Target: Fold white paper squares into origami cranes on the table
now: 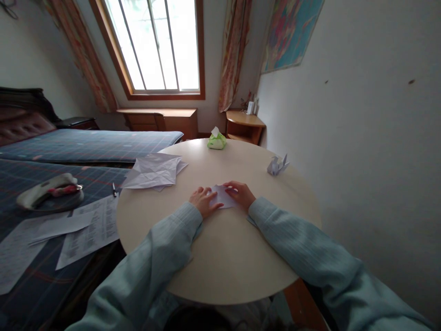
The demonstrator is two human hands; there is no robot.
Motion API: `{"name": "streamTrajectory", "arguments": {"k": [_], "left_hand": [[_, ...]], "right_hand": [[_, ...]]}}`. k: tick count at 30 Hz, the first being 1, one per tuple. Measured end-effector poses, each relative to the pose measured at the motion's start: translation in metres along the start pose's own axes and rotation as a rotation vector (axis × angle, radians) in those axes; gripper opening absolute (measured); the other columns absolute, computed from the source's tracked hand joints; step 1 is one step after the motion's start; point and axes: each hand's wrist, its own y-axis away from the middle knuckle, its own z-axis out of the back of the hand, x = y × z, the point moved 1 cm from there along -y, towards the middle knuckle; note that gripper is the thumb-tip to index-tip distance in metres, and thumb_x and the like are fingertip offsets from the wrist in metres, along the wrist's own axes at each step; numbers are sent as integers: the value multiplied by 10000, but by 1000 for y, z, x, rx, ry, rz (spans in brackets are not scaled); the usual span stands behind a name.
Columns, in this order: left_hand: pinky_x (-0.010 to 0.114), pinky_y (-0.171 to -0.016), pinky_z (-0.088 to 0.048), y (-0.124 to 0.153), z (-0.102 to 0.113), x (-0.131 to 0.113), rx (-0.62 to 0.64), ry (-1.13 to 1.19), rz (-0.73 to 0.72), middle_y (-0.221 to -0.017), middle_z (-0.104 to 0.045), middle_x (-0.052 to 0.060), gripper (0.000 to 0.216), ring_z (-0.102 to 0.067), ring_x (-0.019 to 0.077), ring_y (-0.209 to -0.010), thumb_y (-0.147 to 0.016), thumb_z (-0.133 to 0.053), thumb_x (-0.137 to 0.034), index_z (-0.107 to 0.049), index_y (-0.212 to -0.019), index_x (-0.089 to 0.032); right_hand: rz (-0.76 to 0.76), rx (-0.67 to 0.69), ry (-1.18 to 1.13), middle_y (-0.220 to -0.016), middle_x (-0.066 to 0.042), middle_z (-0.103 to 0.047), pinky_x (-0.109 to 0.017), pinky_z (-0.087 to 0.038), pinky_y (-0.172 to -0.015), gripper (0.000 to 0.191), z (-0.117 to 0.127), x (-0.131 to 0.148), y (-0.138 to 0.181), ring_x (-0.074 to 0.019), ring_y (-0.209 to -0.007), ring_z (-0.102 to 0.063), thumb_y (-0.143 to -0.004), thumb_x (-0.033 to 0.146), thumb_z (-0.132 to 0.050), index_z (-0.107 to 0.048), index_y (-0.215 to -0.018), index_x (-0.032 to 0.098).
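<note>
A small piece of folded white paper (223,196) lies on the round table between my two hands. My left hand (204,201) rests on its left side, fingers spread and thumb stretched along the near edge. At the upper right edge of the paper, the fingers of my right hand (242,195) are pinched on it; my palm hides its right part. Farther right stands a folded paper crane (277,164). Several creased white sheets (155,171) lie stacked at the table's left edge.
A green tissue pack (217,139) sits at the far edge of the round table (220,257). To the left is a bed (86,142) with printed sheets (91,232), a pen (114,190) and a grey-white bag-like item (48,193). A wall rises close on the right.
</note>
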Motion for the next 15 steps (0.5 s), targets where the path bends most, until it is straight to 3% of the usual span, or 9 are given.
{"name": "streamTrajectory", "arguments": {"k": [4,11,15], "left_hand": [[360,-790,-373,0,-2,2,-13,34,-7,-1152,-462,19,486,-419,230,-951,-719,-327,-574,-482,-1084,-294],[380,-773,-379,0,-3,0,-15,30,32,-1143,-478,46,506,-423,246,-962,-717,-338,-570,-481,-1087,-255],[378,-766,-387,-1,-4,2,-14,0,58,-1154,-477,37,433,-428,245,-960,-764,-321,-492,-482,-1082,-245]], "right_hand": [[149,103,-10,-947,-23,-591,-269,-401,-805,256,-2,10,3,-136,-898,-527,-664,113,-476,-580,-873,217],[-106,0,297,-890,-63,-572,-293,-406,-755,368,0,1,-2,-178,-824,-522,-600,122,-547,-512,-964,161],[-72,42,310,-799,-51,-566,-275,-413,-706,231,1,-2,-3,-160,-761,-519,-620,91,-501,-563,-832,155]]}}
